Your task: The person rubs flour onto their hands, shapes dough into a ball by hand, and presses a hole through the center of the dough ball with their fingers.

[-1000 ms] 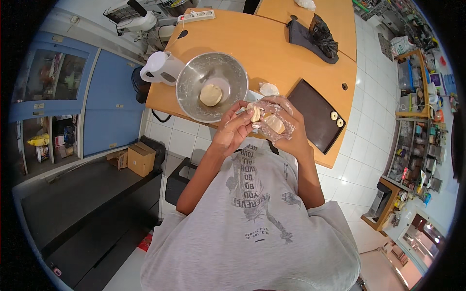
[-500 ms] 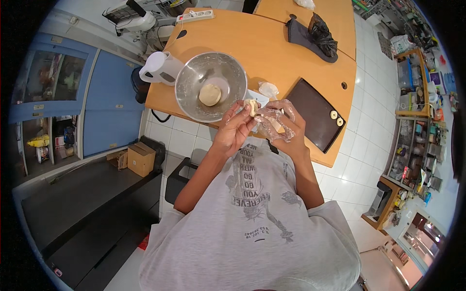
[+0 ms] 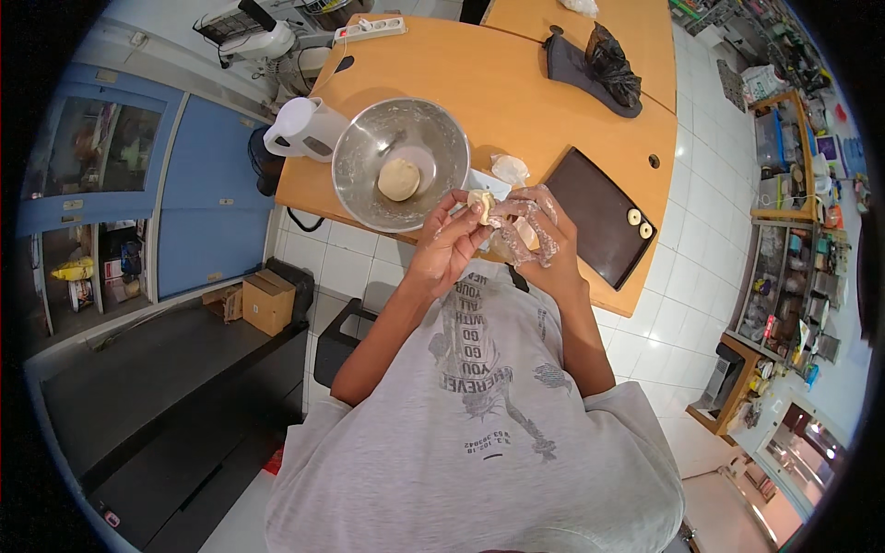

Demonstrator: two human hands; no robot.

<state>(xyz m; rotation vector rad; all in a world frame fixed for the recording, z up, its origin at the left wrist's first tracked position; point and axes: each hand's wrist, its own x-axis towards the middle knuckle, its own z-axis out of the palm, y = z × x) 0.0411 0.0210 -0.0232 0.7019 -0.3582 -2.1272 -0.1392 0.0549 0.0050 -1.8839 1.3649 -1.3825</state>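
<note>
Small dough piece (image 3: 480, 203) mid-frame, pinched by left hand (image 3: 450, 241), gloved right hand (image 3: 532, 230) cupped just beside, gripping unclear, steel bowl (image 3: 364, 152) upper left.

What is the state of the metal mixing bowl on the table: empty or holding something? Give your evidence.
Holding something. The metal bowl stands upright on the wooden table with one pale ball of dough resting in its bottom.

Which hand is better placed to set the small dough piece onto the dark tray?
Probably the right hand: the dark tray lies just to its right, while the left hand pinching the dough piece sits on the steel bowl side.
</note>
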